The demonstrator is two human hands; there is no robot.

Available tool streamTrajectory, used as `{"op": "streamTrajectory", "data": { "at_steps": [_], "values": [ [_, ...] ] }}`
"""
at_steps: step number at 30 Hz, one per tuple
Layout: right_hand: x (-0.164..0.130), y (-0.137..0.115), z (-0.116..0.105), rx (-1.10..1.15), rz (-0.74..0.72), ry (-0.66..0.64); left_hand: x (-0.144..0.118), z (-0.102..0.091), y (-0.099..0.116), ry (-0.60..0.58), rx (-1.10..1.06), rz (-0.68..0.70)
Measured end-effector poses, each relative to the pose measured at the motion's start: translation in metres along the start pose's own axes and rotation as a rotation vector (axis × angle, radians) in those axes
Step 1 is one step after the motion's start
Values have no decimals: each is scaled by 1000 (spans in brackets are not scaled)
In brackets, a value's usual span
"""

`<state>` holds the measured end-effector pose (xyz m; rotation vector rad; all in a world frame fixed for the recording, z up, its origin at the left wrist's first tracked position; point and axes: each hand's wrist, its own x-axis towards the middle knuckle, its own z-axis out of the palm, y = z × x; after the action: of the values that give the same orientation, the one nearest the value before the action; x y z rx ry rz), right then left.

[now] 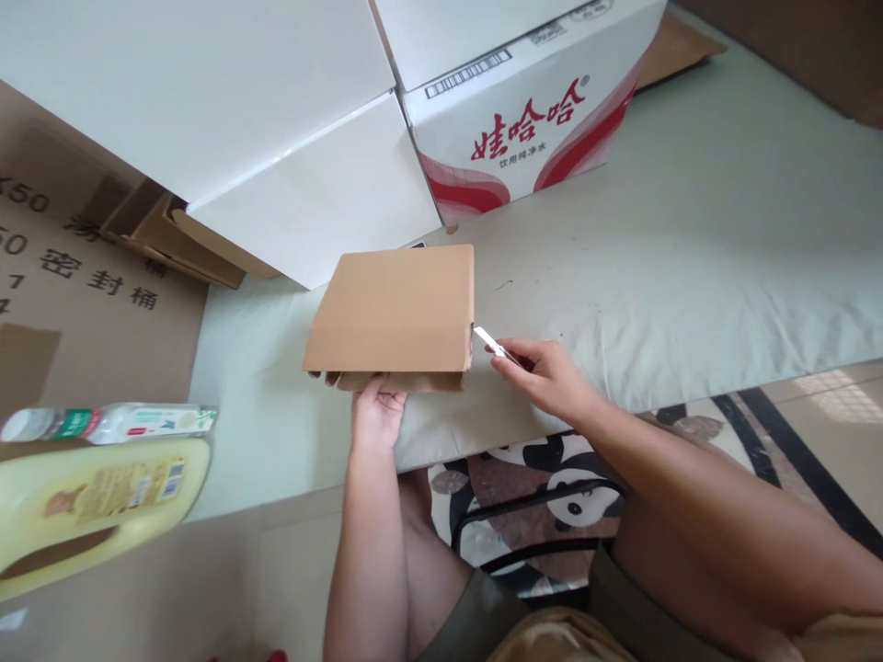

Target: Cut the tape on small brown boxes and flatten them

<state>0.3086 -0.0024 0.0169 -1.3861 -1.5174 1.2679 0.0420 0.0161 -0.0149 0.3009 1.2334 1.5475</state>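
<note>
The left hand [376, 409] grips the near edge of a small brown cardboard box [396, 313], fingers curled under its lower flap. The right hand [544, 375] pinches a small white blade [488, 339] between thumb and fingers, its tip touching the box's right near corner. The box lies flat on a pale green-grey pad [690, 267], near the pad's front edge; its plain top carries no print.

Behind the box stands a white carton [531, 101] with large red Chinese characters, a line of smaller dark characters below them, red wave bands and a barcode on its upper edge. Beside it on the left lie two plain white cartons [276, 147], the nearer one almost touching the small box's far edge. At far left a flat brown cardboard sheet [83, 303] shows "50" and dark Chinese characters. Near it lie a clear bottle [117, 423] with a green and white label and a yellow jug [97, 501] whose label is too blurred to read.

To the right of the box the pad is open and bare.
</note>
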Motion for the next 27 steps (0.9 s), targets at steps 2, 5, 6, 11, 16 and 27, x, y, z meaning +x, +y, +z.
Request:
{"op": "streamTrajectory", "data": {
  "at_steps": [2,5,6,11,16,27],
  "values": [
    [0,-1,0,-13,7,8,1,0,-2,-19,20,37],
    [0,-3,-1,-25,2,22,1,2,-4,-16,21,75],
    [0,-3,-2,-27,-2,25,1,2,-5,-9,17,88],
    [0,-4,-3,-69,6,23,-1,5,-6,-6,16,199],
    [1,-3,-2,-148,3,-24,0,2,-8,-28,63,269],
    [5,-2,-5,-239,17,29,4,-3,-9,-3,46,179]
  ]
}}
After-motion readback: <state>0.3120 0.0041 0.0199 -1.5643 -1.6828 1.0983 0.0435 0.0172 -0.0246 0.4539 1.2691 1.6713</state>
